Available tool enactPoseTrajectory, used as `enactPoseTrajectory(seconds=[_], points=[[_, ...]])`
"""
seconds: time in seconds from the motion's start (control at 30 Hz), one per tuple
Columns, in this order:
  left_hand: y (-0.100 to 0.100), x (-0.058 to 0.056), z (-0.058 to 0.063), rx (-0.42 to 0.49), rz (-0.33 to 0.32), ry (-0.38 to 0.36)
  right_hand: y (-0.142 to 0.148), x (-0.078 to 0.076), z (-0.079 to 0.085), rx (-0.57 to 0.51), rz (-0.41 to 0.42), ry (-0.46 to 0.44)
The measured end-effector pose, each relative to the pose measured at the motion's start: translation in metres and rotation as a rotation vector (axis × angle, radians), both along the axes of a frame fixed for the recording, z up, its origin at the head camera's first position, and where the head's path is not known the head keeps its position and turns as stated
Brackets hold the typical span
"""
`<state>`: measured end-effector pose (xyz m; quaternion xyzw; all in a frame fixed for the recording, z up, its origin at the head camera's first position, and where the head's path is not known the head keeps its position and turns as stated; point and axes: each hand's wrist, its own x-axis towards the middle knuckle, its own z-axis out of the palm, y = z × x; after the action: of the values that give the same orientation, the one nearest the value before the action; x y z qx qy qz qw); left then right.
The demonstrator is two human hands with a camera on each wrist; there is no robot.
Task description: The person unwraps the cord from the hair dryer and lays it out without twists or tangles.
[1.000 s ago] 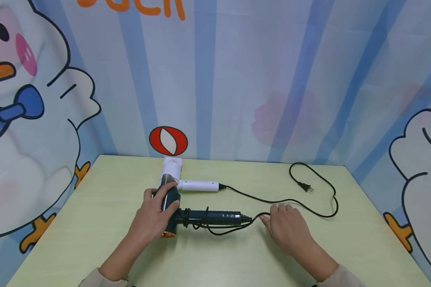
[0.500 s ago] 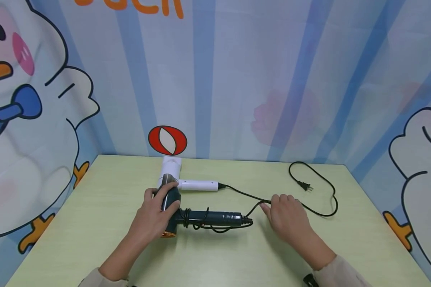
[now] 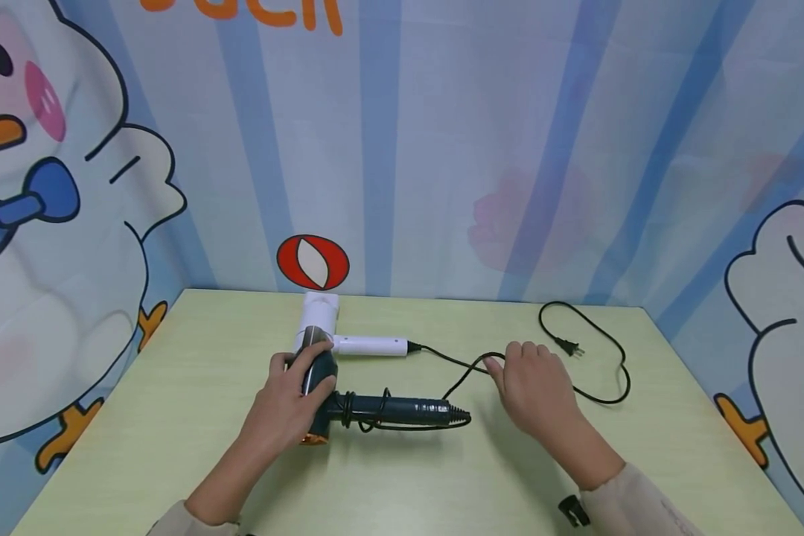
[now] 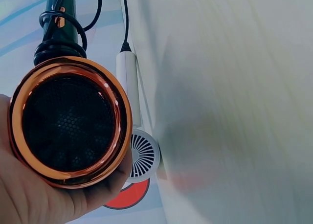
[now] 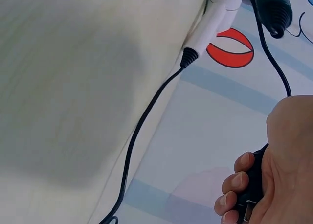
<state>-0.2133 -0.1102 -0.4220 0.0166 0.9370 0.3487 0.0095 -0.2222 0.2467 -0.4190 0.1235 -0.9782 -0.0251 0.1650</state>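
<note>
My left hand (image 3: pixel 284 406) grips the barrel of a dark green hair dryer (image 3: pixel 395 409), its handle pointing right. In the left wrist view the dryer's copper-rimmed round end (image 4: pixel 71 122) faces the camera, fingers and thumb around the barrel. Several turns of black cord (image 4: pixel 58 49) are wound round the handle near the barrel. My right hand (image 3: pixel 536 387) holds the far part of this cord beyond the handle's tip. In the right wrist view its curled fingers clasp a black plug (image 5: pixel 252 187), a bit of metal showing, with the cord (image 5: pixel 274 62) running to the dryer.
Behind lies a white hair dryer (image 3: pixel 370 346), its cord (image 3: pixel 596 398) trailing right to a two-prong plug (image 3: pixel 568 348). The dark dryer's cord crosses over it beside my right hand. A cartoon-printed curtain (image 3: pixel 429 149) backs the pale table (image 3: pixel 402 491).
My right hand has moved away toward the table's back, drawing the cord with it. The cord now rises from behind the handle's tip and crosses the white dryer's cord. My left hand stays put.
</note>
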Motion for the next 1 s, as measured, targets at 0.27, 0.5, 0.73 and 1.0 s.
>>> enactPoseTrajectory(seconds=[0.27, 0.5, 0.73, 1.0], points=[[0.000, 0.000, -0.001, -0.009, -0.007, 0.000, -0.001, -0.001, 0.013, 0.009, -0.026, 0.019], [0.001, 0.000, -0.001, -0.017, -0.005, -0.001, -0.005, 0.002, 0.024, -0.038, -0.039, 0.030], [-0.002, 0.000, 0.000, -0.018, 0.007, 0.001, -0.008, 0.008, 0.030, -0.042, -0.024, 0.061], [-0.005, 0.001, 0.002, -0.025, 0.008, 0.002, -0.008, 0.021, 0.040, -0.049, 0.009, 0.123]])
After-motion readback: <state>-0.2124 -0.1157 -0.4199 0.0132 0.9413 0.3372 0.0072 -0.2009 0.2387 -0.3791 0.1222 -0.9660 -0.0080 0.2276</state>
